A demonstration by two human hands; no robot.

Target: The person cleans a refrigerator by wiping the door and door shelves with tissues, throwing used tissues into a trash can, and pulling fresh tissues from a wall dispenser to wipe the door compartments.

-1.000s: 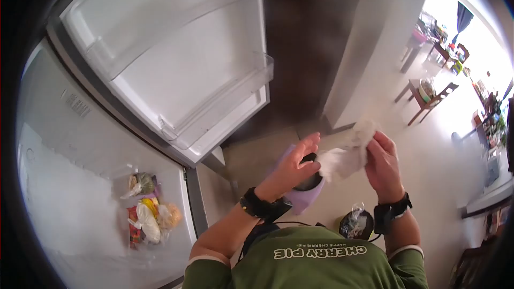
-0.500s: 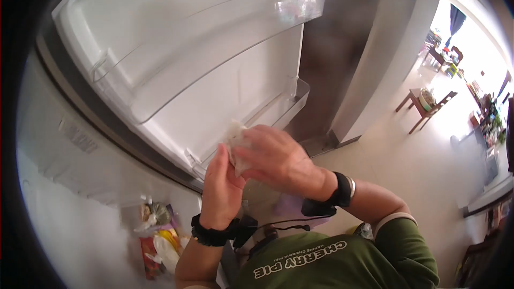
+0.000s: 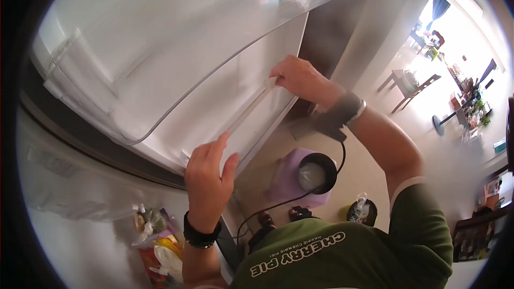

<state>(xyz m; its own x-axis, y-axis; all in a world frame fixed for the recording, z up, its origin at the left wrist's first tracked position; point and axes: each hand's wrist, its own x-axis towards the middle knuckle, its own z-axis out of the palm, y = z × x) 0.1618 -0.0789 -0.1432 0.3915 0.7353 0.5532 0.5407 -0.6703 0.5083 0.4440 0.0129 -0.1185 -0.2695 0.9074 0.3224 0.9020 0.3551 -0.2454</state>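
My right hand [image 3: 300, 77] is closed around a small white wad of cloth or tissue [image 3: 272, 82], pressed at the right end of the lower shelf [image 3: 247, 111] on the fridge door. Only a corner of the wad shows past my fingers. My left hand [image 3: 209, 170] holds nothing; its fingers are stretched and its thumb stands apart, near the left part of that shelf. Whether its fingertips touch the shelf, I cannot tell. Above both hands runs a clear plastic door bin [image 3: 176, 77].
Bagged food [image 3: 168, 257] sits inside the fridge at lower left. Below me stand a purple stool [image 3: 284, 174] with a dark round container [image 3: 330, 174] and a lined bin [image 3: 362, 211]. A wooden chair [image 3: 411, 92] is farther right.
My hands have moved apart. The right one went up and right with the white wad; the left let go and sits slightly lower. My view has come closer to the door.
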